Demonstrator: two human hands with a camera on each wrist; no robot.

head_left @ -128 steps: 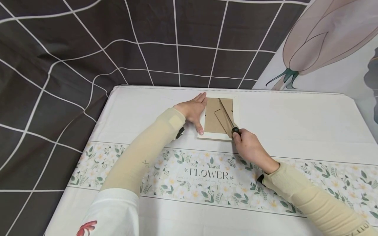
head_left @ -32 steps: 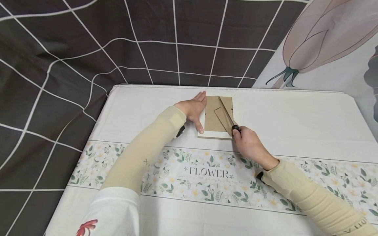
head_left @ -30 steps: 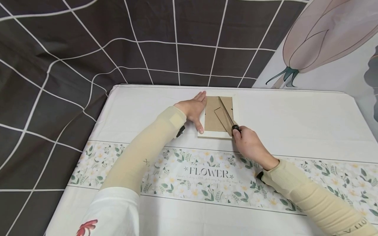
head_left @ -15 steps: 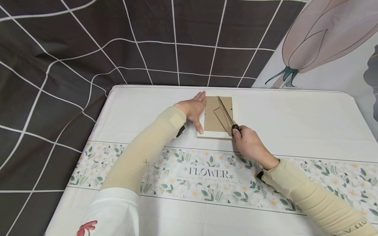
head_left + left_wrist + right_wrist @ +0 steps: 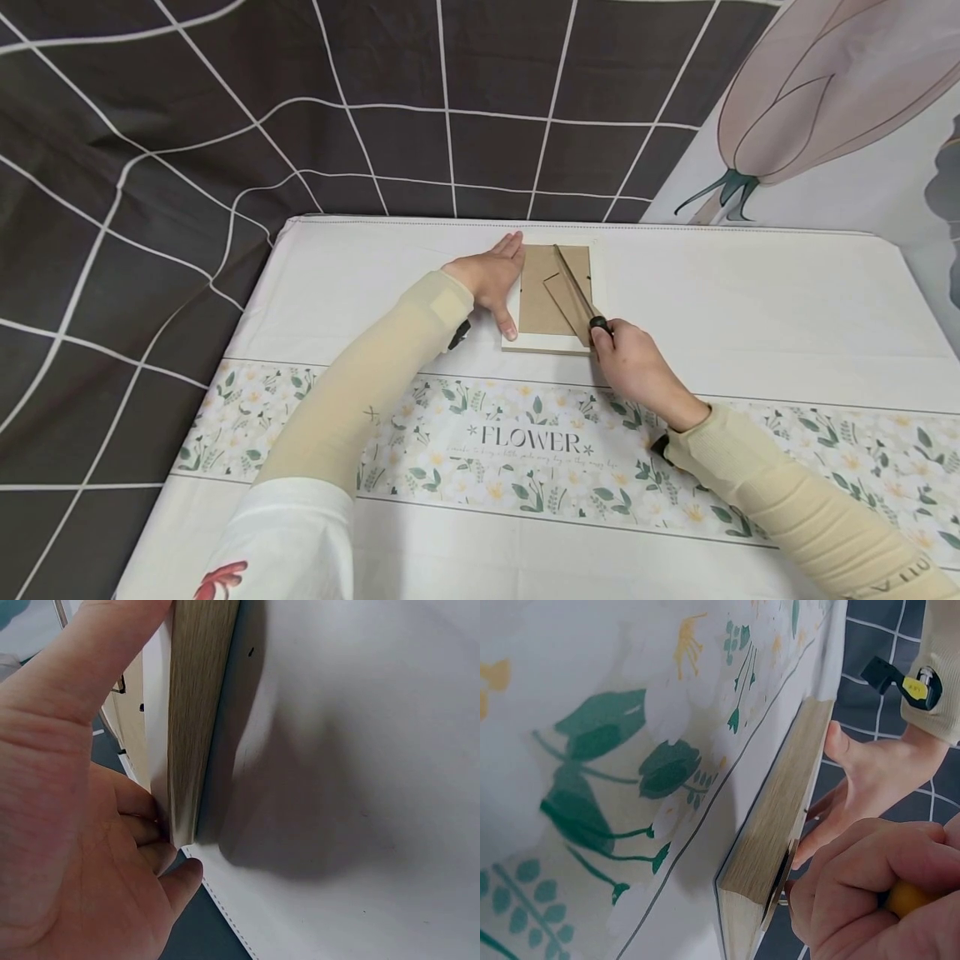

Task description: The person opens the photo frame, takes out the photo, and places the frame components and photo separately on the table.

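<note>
A white picture frame lies back side up near the table's far edge, its brown backing board showing. A stand flap slants across the board's lower right. My left hand rests along the frame's left side, fingers and thumb spread, the thumb at the near left corner. In the left wrist view, its fingers reach the wood-grain edge. My right hand grips a screwdriver by its black handle, whose yellow part peeks out in the right wrist view. The shaft slants over the board, its tip at the far inner edge.
A white tablecloth with a floral band and the word FLOWER covers the table. Dark grid-patterned cloth hangs behind and to the left. A flower-print sheet hangs at the back right.
</note>
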